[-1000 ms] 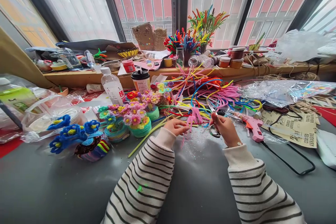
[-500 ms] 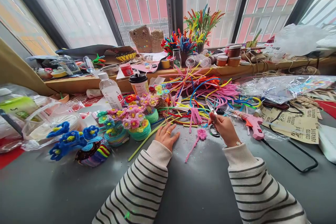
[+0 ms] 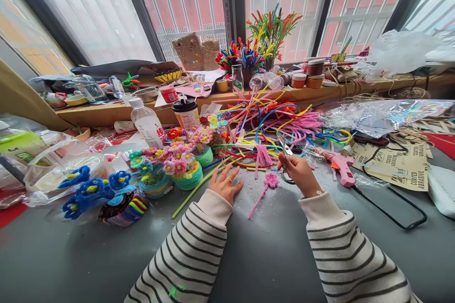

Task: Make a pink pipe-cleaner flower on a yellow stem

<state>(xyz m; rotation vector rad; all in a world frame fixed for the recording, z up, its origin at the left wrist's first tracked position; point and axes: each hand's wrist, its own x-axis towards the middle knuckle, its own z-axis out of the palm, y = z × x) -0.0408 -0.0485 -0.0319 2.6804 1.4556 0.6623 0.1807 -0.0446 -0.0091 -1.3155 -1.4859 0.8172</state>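
My left hand [image 3: 225,182] lies flat and open on the grey table [image 3: 88,255], fingers spread, a ring on one finger, close to a long green pipe-cleaner stem [image 3: 199,184]. My right hand [image 3: 297,173] is closed on small scissors [image 3: 286,161], blades pointing up toward the pile of coloured pipe cleaners [image 3: 273,125]. Between the hands lies a pink pipe-cleaner flower [image 3: 270,181] with its stem slanting down-left. A bunch of short pink pieces [image 3: 262,155] lies just behind it.
Pipe-cleaner flower pots [image 3: 183,163] and blue flowers [image 3: 92,189] stand at the left, with a water bottle [image 3: 147,123] and a lidded cup [image 3: 185,111]. A pink glue gun [image 3: 339,165] with black cord lies right, beside printed paper [image 3: 394,163]. Jars crowd the window ledge [image 3: 106,111].
My left hand let go of the pink flower, which now lies on the table, then drew back and flattened. My right hand stays on the scissors, almost unmoved.
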